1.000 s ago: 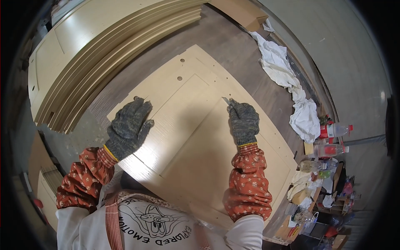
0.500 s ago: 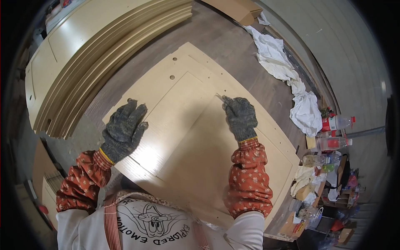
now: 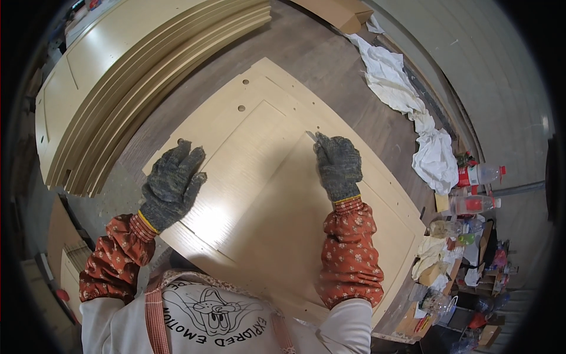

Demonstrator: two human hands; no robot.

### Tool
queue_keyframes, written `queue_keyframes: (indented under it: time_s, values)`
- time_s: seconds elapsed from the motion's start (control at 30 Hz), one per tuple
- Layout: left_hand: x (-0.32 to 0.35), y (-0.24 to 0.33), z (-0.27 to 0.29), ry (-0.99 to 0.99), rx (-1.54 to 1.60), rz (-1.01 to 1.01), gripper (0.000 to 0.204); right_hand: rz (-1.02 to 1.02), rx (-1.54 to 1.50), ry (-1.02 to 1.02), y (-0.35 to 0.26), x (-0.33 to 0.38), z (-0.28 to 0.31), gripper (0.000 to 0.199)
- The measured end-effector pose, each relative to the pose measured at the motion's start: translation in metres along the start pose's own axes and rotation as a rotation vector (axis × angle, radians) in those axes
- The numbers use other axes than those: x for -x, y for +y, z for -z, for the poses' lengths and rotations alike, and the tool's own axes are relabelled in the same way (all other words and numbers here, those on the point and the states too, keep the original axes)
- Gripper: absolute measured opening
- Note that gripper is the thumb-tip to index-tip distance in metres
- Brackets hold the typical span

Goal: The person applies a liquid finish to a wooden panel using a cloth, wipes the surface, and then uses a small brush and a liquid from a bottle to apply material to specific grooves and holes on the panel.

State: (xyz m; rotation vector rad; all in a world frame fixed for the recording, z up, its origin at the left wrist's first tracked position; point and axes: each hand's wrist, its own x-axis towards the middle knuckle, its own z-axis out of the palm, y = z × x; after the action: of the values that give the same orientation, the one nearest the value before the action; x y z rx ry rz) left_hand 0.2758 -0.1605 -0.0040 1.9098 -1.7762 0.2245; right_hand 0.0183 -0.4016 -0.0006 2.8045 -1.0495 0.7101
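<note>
A large cream-coloured door panel (image 3: 253, 147) with recessed grooves and several drilled holes lies in front of me. My left hand (image 3: 171, 186), in a dark grey knit glove, rests flat on the panel's left edge with its fingers stretched. Over the panel's right part, my right hand (image 3: 339, 165), gloved alike, is closed. A small thin blade-like tool (image 3: 311, 135) juts from its fingertips at the corner of a groove; its exact kind is hidden by the glove.
A stack of similar cream panels (image 3: 159, 76) stands at the far left on the dark wooden table (image 3: 306, 47). Crumpled white paper (image 3: 433, 159) lies along the right edge. Plastic bottles (image 3: 474, 203) and clutter sit beyond it. A cardboard box (image 3: 339, 15) is at the back.
Almost nothing differs. The panel and both hands appear shifted very slightly to the left in view; the right hand keeps its place at the groove.
</note>
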Motion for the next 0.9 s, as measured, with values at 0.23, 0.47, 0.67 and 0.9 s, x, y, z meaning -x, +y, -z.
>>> queue_keyframes:
  time_s: [0.23, 0.47, 0.67, 0.9]
  values:
    - [0.003, -0.001, -0.002, 0.015, -0.007, 0.002, 0.043, 0.077, 0.208, -0.29, -0.018, -0.002, 0.019, 0.016]
    - [0.001, -0.001, -0.003, 0.023, -0.014, -0.027, 0.043, -0.055, 0.139, -0.226, -0.01, -0.002, 0.009, 0.015]
    - [0.002, 0.0, 0.0, 0.021, -0.008, 0.002, 0.043, -0.017, 0.108, -0.208, -0.015, -0.002, 0.007, 0.017]
    - [0.001, 0.0, -0.001, 0.042, 0.011, 0.021, 0.044, 0.104, 0.064, 0.025, -0.005, 0.009, -0.001, 0.017]
